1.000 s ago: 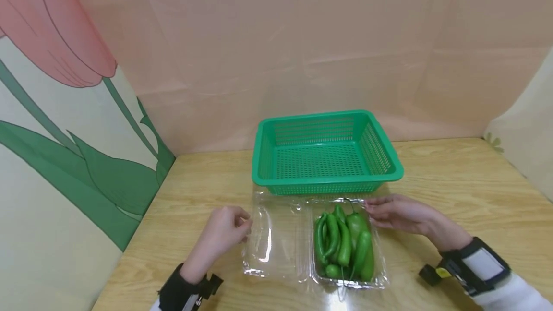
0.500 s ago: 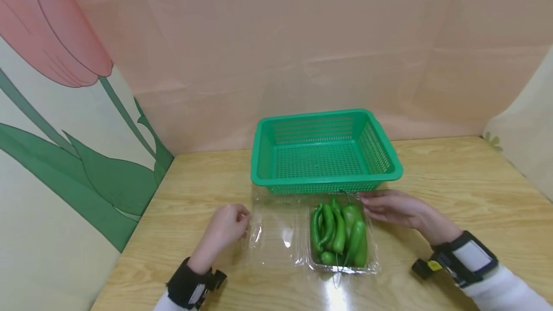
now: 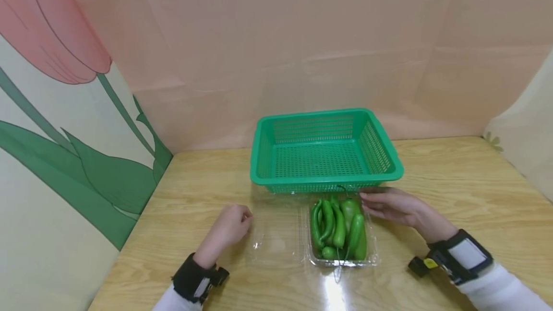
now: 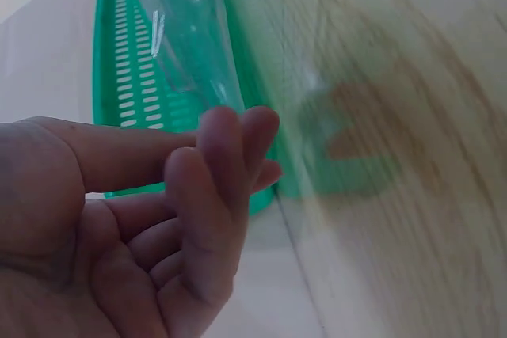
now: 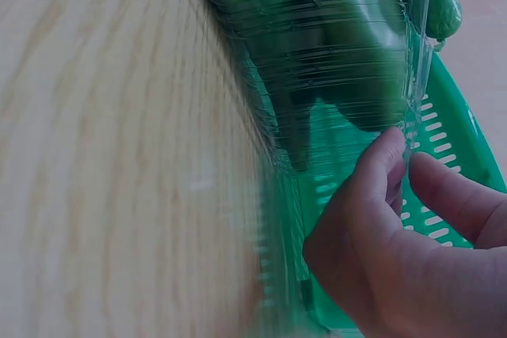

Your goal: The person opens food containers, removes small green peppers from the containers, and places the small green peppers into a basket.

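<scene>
Right fingers (image 5: pixel 444 187) pinch ridged clear-plastic box (image 5: pixel 329 134); glossy, curved peppers (image 3: pixel 339 229).

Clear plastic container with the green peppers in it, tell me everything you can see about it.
The container looks like thin, shiny clear plastic with a ribbed side wall. It lies open on the wooden table, in front of the green basket: green peppers fill its right half, and the lid is folded out to the left. The right hand pinches the rim near its far right corner; the left hand is at the lid's left edge, contact unclear.
</scene>
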`<state>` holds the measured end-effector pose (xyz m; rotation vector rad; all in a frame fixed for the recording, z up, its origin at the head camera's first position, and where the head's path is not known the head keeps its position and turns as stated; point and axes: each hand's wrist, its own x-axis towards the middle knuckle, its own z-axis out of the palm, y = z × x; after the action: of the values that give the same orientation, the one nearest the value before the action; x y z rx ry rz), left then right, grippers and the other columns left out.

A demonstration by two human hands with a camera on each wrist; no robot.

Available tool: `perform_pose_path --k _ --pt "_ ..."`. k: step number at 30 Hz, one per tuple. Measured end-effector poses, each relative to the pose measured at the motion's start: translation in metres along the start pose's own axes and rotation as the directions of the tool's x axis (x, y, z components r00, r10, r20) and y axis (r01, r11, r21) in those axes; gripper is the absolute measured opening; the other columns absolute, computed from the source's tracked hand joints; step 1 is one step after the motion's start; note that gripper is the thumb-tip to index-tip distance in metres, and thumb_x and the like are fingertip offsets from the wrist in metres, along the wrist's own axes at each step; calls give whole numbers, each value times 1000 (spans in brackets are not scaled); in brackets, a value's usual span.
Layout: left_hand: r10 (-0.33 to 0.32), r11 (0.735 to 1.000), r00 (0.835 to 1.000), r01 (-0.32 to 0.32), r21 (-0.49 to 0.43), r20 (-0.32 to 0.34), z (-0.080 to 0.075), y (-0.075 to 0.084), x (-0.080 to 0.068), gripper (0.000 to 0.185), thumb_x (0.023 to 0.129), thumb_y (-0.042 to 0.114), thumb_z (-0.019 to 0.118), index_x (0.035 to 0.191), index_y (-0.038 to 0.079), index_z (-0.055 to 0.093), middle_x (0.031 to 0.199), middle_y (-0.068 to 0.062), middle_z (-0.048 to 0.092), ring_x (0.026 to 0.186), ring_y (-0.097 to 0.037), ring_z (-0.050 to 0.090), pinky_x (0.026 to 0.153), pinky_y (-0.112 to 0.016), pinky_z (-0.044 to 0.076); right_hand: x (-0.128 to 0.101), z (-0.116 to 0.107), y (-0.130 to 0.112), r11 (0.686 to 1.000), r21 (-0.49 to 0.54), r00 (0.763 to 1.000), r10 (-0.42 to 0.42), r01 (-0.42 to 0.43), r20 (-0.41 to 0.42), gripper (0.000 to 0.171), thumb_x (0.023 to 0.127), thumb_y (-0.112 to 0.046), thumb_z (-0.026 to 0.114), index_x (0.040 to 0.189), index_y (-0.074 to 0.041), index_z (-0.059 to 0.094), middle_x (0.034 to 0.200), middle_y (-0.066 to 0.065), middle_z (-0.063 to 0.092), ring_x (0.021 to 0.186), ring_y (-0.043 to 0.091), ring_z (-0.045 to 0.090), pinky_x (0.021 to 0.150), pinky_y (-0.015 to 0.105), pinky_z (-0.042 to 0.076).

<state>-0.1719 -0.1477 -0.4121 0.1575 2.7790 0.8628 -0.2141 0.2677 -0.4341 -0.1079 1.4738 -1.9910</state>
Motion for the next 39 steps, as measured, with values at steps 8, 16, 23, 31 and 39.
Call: perform_pose_path --k 8,16,23,31,39 --pt "18 996 1000 -18 86 -3 11 4 4 10 90 10 59 86 4 65 69 -3 57 59 -15 53 49 -25 47 -1 0 0 1000 -21 1000 20 -19 7 23 98 -7 47 119 -1 40 106 0 61 97 10 62 92 23 53" --pt "78 987 995 -67 148 -68 14 10 1 8 87 7 63 79 7 61 67 -1 56 58 -13 51 48 -23 44 -3 3 0 991 -135 999 -29 24 -41 24 98 -10 50 118 -1 41 102 -1 62 93 9 63 86 21 54" --pt "82 984 993 -67 166 -81 14 11 3 5 84 6 65 80 7 62 68 -1 57 59 -12 51 48 -21 44 -4 6 1 973 -226 994 -65 44 -86 34 97 -12 51 122 5 36 101 -2 60 92 6 63 85 22 55" --pt "96 981 992 -80 176 -81 13 11 2 6 85 6 64 79 7 61 67 -1 56 57 -12 50 46 -21 44 -4 12 1 947 -320 984 -86 31 -157 56 97 -18 54 131 16 26 104 -2 57 92 5 63 87 23 55" --pt "109 983 992 -97 159 -68 11 11 1 4 85 7 65 85 4 63 67 -2 56 56 -12 50 46 -21 44 -5 12 2 939 -342 980 -95 30 -176 55 96 -19 55 129 15 28 104 -1 57 91 5 63 87 24 55"
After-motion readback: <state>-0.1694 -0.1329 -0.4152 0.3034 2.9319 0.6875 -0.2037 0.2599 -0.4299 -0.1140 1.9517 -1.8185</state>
